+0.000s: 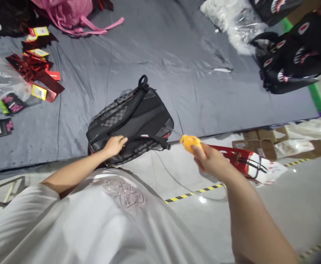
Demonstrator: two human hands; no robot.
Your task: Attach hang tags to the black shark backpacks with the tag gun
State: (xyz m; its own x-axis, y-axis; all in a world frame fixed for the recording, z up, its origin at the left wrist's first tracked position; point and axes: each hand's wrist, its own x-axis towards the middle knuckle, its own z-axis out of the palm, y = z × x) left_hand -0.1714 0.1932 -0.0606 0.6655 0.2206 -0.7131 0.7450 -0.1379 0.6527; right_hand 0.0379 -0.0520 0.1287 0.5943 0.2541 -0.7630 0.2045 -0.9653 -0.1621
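Note:
A black backpack [146, 113] with checkered grey panels lies on the grey cloth at the near edge of the table, its straps facing up. My left hand [115, 146] is closed on its near left side, by the lower end of a shoulder strap. Off to the right of the backpack, my right hand [208, 157] grips an orange gun-shaped tool [190, 142], whose front end points left and stays apart from the bag. A thin pale hose or cord [174, 179] hangs in a loop below it over the floor.
Red ribbons with yellow tags [39, 91] and clear plastic [0, 77] lie at left, below a pink bag [66, 14]. Black shark-faced bags [295, 55] stand at right. On the floor are a red-and-white item [240, 159], flattened cardboard [262, 146] and striped tape [193, 193].

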